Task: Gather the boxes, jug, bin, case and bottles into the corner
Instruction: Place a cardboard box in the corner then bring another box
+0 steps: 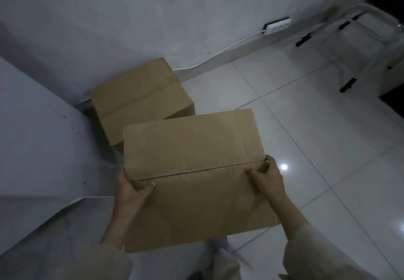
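Cardboard box (192, 170) carried, left hand (131, 189) and right hand (267, 179) gripping its sides — second box (140, 96) beyond fingertips, already cornered; next: lower alongside.

The near brown corrugated-cardboard box (192, 170) and the far brown taped cardboard box (140, 98) look matt. The white tiled floor (317, 148) is glossy; the grey wall (131, 17) seems rough plaster.
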`<state>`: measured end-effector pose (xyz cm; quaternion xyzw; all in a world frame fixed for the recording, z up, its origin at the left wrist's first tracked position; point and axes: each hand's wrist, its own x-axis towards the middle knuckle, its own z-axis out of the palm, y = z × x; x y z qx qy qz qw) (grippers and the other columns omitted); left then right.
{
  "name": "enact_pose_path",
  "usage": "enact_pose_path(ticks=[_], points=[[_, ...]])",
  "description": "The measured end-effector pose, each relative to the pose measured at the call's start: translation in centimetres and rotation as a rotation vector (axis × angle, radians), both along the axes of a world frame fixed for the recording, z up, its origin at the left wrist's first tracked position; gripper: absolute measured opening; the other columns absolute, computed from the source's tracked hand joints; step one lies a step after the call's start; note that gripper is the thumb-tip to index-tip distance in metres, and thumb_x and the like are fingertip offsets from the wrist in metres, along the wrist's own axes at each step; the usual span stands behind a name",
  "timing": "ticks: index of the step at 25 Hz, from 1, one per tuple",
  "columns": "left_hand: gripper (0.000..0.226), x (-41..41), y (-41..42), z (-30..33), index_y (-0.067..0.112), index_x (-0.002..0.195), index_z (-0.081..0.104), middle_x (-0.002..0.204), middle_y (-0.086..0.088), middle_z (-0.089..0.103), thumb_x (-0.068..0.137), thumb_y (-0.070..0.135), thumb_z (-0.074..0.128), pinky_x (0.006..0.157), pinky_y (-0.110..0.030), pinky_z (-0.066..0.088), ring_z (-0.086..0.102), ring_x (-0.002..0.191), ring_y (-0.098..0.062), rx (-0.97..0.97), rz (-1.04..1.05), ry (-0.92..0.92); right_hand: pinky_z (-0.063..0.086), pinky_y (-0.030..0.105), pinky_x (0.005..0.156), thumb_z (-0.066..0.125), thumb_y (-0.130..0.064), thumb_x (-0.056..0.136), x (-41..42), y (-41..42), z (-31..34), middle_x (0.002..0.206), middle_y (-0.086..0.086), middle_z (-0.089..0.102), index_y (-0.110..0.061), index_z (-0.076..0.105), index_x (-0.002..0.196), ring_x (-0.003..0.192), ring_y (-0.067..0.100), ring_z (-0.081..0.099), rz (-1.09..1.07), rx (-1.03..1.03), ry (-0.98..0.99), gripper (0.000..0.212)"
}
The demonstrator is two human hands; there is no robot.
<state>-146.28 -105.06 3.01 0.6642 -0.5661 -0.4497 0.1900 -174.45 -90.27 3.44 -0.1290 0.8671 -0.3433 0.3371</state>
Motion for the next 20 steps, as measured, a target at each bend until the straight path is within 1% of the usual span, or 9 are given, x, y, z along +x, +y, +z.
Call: enact_pose_path(ticks=[2, 4, 7, 10, 11, 13, 15, 17, 20], points=[[0.083, 0.7, -2.0, -3.2, -0.001, 0.131, 0.038, 0.127, -0.023, 0.054, 0.062, 0.007, 0.083, 0.1, -0.05, 0.043, 0.054, 0.116, -0.036, 0.061, 0.024, 0.011, 0.039, 0.032, 0.087, 0.067, -0.022, 0.079, -0.5, -3.7, -3.2, 0.13, 0.013, 0.054, -0.016, 0.036, 0.135, 0.117, 0.033, 0.05, 0.06, 0.029, -0.025, 0.065], [0.086, 1.4, -3.6, -6.5, -0.002, 0.132, 0.037, 0.127, -0.023, 0.055, 0.061, 0.007, 0.084, 0.101, -0.052, 0.043, 0.054, 0.117, -0.036, 0.11, 0.07, -0.008, 0.037, 0.03, 0.084, 0.067, -0.023, 0.078, -0.8, -6.8, -6.6, 0.129, 0.013, 0.054, -0.017, 0.036, 0.135, 0.117, 0.034, 0.05, 0.115, 0.064, -0.05, 0.065], [0.089, 2.0, -4.4, -10.4, -0.001, 0.137, 0.027, 0.134, -0.022, 0.048, 0.065, 0.001, 0.08, 0.106, -0.046, 0.039, 0.05, 0.122, -0.033, 0.12, 0.15, -0.053, 0.04, 0.034, 0.086, 0.065, -0.024, 0.08, -0.8, -10.0, -10.5, 0.13, 0.013, 0.052, -0.019, 0.032, 0.137, 0.117, 0.034, 0.05, 0.183, 0.1, -0.077, 0.066], [0.092, 2.2, -4.9, -12.7, 0.0, 0.14, 0.019, 0.139, -0.02, 0.042, 0.067, -0.002, 0.077, 0.11, -0.043, 0.034, 0.045, 0.127, -0.032, 0.154, 0.152, -0.078, 0.039, 0.033, 0.082, 0.062, -0.02, 0.081, -0.4, -11.5, -12.7, 0.132, 0.013, 0.05, -0.018, 0.028, 0.139, 0.117, 0.034, 0.049, 0.261, 0.121, -0.097, 0.068], [0.089, 2.3, -5.0, -13.1, -0.002, 0.138, 0.02, 0.139, -0.021, 0.042, 0.068, -0.005, 0.075, 0.11, -0.043, 0.033, 0.044, 0.127, -0.033, 0.172, 0.145, -0.069, 0.04, 0.034, 0.085, 0.063, -0.019, 0.082, -0.3, -11.7, -13.0, 0.134, 0.013, 0.048, -0.017, 0.026, 0.14, 0.119, 0.034, 0.048, 0.281, 0.129, -0.116, 0.069], [0.077, 2.3, -5.4, -13.2, -0.004, 0.135, 0.025, 0.136, -0.024, 0.045, 0.072, -0.01, 0.07, 0.108, -0.042, 0.035, 0.048, 0.122, -0.034, 0.225, 0.129, -0.053, 0.04, 0.038, 0.095, 0.063, -0.018, 0.083, -0.3, -11.9, -12.7, 0.141, 0.013, 0.041, -0.014, 0.024, 0.142, 0.127, 0.033, 0.042, 0.304, 0.152, -0.158, 0.071], [0.062, 2.1, -5.9, -12.4, -0.008, 0.131, 0.034, 0.131, -0.027, 0.049, 0.077, -0.01, 0.065, 0.106, -0.044, 0.038, 0.052, 0.116, -0.034, 0.272, 0.074, -0.057, 0.038, 0.04, 0.101, 0.059, -0.015, 0.086, -0.5, -12.0, -11.7, 0.144, 0.012, 0.038, -0.012, 0.027, 0.141, 0.129, 0.032, 0.04, 0.333, 0.162, -0.147, 0.064], [0.051, 1.5, -6.4, -11.2, -0.011, 0.128, 0.041, 0.132, -0.028, 0.049, 0.081, -0.008, 0.06, 0.107, -0.046, 0.036, 0.049, 0.121, -0.037, 0.275, -0.016, -0.095, 0.039, 0.036, 0.099, 0.055, -0.012, 0.087, -0.5, -12.4, -10.1, 0.141, 0.012, 0.043, -0.011, 0.036, 0.137, 0.126, 0.03, 0.044, 0.359, 0.14, -0.145, 0.054], [0.051, -0.4, -6.9, -7.7, -0.005, 0.135, 0.037, 0.143, -0.021, 0.038, 0.087, 0.0, 0.055, 0.107, -0.035, 0.032, 0.039, 0.131, -0.033, 0.281, -0.095, -0.16, 0.039, 0.029, 0.093, 0.054, -0.012, 0.089, 0.4, -13.3, -6.3, 0.135, 0.008, 0.049, -0.01, 0.046, 0.13, 0.119, 0.023, 0.049, 0.393, 0.078, -0.2, 0.043]])
